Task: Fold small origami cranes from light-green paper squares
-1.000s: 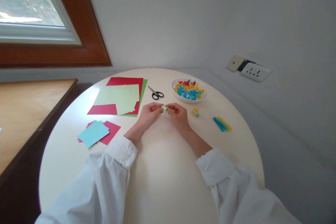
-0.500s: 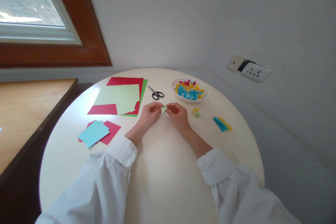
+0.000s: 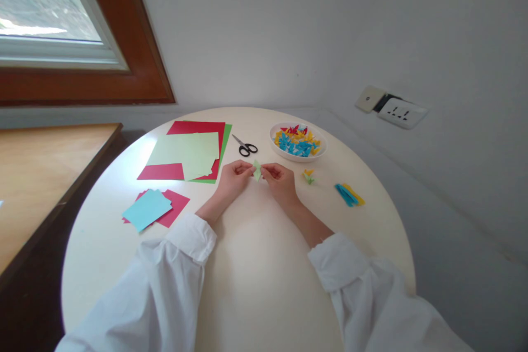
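Between my two hands is a small piece of pale green folded paper (image 3: 257, 170), roughly diamond-shaped. My left hand (image 3: 236, 176) pinches its left side, and my right hand (image 3: 280, 178) pinches the right side. Both hands are closed, with the fingertips hiding the paper's side corners. Just beyond them on the white table lie black-handled scissors (image 3: 245, 146). To the right of my right hand sit a few small folded paper pieces (image 3: 308, 176) in yellow and green.
A white bowl (image 3: 298, 158) holds many blue, yellow and red paper foldings. Red and pale green sheets (image 3: 185, 148) lie at the back left, nearer to me blue and pink squares (image 3: 147, 210). Blue and yellow folded strips (image 3: 346, 194) rest at the right.
The green paper has gone from a small downward-pointing triangle to a taller diamond shape between my fingertips. My hands have hardly moved.
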The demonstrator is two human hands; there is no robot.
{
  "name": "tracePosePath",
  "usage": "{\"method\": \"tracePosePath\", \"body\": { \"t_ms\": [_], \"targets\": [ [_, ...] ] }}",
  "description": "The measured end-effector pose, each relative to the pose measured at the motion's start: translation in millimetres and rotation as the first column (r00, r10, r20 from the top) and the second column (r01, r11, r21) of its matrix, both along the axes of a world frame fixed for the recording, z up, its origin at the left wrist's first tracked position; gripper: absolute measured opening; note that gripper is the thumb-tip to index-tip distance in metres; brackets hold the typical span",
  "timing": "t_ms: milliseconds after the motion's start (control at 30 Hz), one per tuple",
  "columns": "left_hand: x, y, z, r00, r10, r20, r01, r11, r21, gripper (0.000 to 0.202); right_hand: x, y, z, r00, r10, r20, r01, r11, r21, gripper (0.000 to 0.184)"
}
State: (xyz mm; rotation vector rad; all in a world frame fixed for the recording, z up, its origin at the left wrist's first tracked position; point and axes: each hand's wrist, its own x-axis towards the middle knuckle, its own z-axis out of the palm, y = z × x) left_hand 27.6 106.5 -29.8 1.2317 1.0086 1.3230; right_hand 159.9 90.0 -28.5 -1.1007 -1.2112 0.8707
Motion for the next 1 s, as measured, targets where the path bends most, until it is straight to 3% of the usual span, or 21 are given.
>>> {"method": "tracePosePath", "body": {
  "t_ms": [400, 533, 800, 1000],
  "targets": [
    [0.4, -7.0, 10.5, 0.998, -0.057, 0.020, 0.056, 0.997, 0.051, 0.010, -1.2, -0.9, 2.0, 0.990, 0.077, -0.115, -0.072, 0.996, 0.053, 0.016],
    [0.1, -5.6, 9.1, 0.998, -0.056, 0.039, 0.056, 0.998, 0.008, 0.010, 0.8, -0.2, 2.0, 0.994, 0.072, -0.077, -0.071, 0.997, 0.015, 0.010],
    [-2.0, -7.0, 12.1, 0.976, -0.083, 0.202, 0.111, 0.985, -0.133, 0.020, 4.5, 0.7, 0.0, 0.995, 0.066, -0.075, -0.069, 0.997, -0.034, 0.025],
    [-1.5, -8.8, 13.8, 0.974, -0.086, 0.210, 0.117, 0.983, -0.142, 0.021, 4.9, 1.5, -1.3, 0.996, 0.057, -0.065, -0.060, 0.997, -0.041, 0.027]
  ]
}}
